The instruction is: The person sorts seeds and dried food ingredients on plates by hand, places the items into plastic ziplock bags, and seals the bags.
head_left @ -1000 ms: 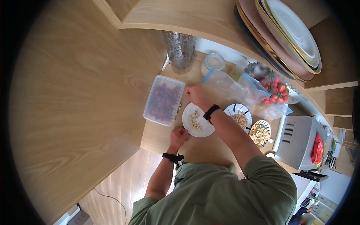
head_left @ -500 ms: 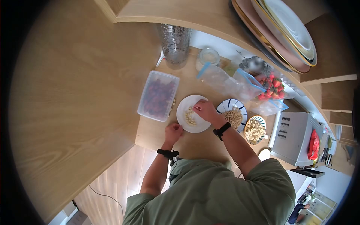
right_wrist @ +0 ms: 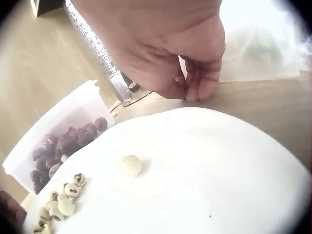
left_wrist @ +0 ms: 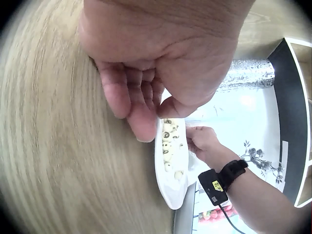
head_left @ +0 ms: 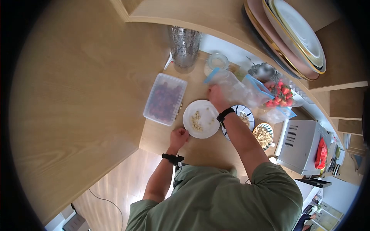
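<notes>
A white plate (head_left: 204,131) holds a cluster of pale lotus seeds (head_left: 195,121), with single seeds apart from it. My left hand (head_left: 178,138) rests at the plate's near left edge, fingers loosely bent and fingertips right at the rim in the left wrist view. Just beyond the plate's far edge, my right hand (head_left: 217,96) reaches down beside a clear zip bag (head_left: 229,86). In the right wrist view its thumb and fingertips (right_wrist: 207,90) come together close over the tabletop; I cannot tell whether something is between them.
Left of the plate stands a clear plastic box (head_left: 165,101) of dark red dates, with several seeds beside it. On the right are a blue-striped plate (head_left: 250,114), a bowl of pale dried slices (head_left: 263,135) and a bag of red fruit (head_left: 283,94). A glass jar (head_left: 217,61) stands behind.
My right hand moved from beside the box to over the plate, then away to its far side. A few separate seeds now show on the plate's right part. My left hand stays by the rim.
</notes>
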A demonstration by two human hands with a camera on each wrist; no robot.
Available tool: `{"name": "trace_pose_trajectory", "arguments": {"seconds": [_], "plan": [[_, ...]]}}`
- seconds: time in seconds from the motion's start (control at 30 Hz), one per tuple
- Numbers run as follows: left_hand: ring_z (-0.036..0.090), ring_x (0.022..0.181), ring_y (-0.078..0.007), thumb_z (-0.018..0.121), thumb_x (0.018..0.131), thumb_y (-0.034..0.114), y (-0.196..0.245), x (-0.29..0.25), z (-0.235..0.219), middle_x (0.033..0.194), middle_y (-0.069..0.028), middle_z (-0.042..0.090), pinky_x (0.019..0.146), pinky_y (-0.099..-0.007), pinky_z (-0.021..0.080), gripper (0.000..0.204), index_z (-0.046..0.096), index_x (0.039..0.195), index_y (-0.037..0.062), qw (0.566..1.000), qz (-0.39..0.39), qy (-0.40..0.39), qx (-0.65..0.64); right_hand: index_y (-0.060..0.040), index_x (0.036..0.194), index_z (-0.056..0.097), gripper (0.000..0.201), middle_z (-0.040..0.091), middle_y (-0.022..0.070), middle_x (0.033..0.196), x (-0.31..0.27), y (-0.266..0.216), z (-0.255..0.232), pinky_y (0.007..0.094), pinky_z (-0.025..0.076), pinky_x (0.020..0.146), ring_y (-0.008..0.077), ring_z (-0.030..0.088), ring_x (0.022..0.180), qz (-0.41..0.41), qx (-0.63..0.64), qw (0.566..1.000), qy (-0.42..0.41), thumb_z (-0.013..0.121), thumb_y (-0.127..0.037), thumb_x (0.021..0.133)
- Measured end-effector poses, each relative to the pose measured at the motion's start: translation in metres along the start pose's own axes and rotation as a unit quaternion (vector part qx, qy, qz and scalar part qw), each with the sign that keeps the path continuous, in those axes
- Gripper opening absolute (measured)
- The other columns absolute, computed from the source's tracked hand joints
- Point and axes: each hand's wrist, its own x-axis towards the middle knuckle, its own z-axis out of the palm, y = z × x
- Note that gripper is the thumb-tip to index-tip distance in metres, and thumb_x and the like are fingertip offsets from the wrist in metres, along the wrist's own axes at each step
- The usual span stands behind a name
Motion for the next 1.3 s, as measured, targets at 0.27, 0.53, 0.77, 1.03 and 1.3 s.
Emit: {"name": "trace_pose_trajectory", "arguments": {"seconds": [0.27,0.53,0.77,1.03,1.3], "plan": [[0.062,0.05,-0.0119,0.066,0.085,0.016,-0.003,0.001,0.001,0.063,-0.0057,0.065,0.048,-0.0273,0.051,0.02,0.066,0.078,-0.0025,1.0,0.005,0.012,-0.006,-0.0039,0.076,0.064,0.007,0.062,0.0148,0.073,-0.063,-0.074,-0.053,0.041,0.051,0.064,0.0344,0.061,0.067,-0.076,0.167,0.977,-0.109,0.07,-0.005,0.072],[0.063,0.052,-0.0113,0.065,0.089,0.013,-0.011,0.005,0.0,0.065,-0.0049,0.066,0.048,-0.0271,0.05,0.019,0.067,0.079,-0.0027,0.996,-0.016,-0.018,-0.086,-0.0093,0.093,0.068,0.021,0.062,0.0111,0.097,-0.043,-0.119,-0.02,0.0431,0.048,0.078,0.0312,0.06,0.089,-0.148,0.128,0.978,-0.078,0.072,-0.014,0.073],[0.063,0.052,-0.0108,0.065,0.089,0.014,-0.012,0.004,0.0,0.065,-0.0038,0.066,0.049,-0.0261,0.05,0.02,0.066,0.079,-0.003,0.998,0.004,-0.025,-0.062,-0.0143,0.09,0.071,0.016,0.065,0.0069,0.088,-0.036,-0.123,0.014,0.0476,0.045,0.076,0.0296,0.061,0.083,-0.17,0.056,0.98,-0.084,0.07,-0.015,0.074],[0.063,0.051,-0.0113,0.065,0.088,0.014,-0.013,0.005,0.001,0.066,-0.0048,0.066,0.048,-0.0264,0.05,0.02,0.066,0.079,-0.0034,0.998,0.003,-0.019,-0.062,-0.0086,0.074,0.068,0.005,0.063,0.0125,0.069,-0.025,-0.114,0.025,0.0463,0.047,0.071,0.0313,0.063,0.07,-0.148,0.067,0.981,-0.104,0.066,-0.013,0.073],[0.063,0.052,-0.0118,0.065,0.088,0.014,-0.013,0.005,0.001,0.067,-0.0052,0.067,0.048,-0.0265,0.05,0.018,0.066,0.081,-0.0029,0.998,-0.014,-0.024,-0.064,-0.0051,0.072,0.066,0.007,0.064,0.0151,0.069,-0.017,-0.108,0.021,0.0468,0.05,0.07,0.0335,0.064,0.07,-0.175,0.034,0.974,-0.141,0.065,-0.012,0.074]]}}
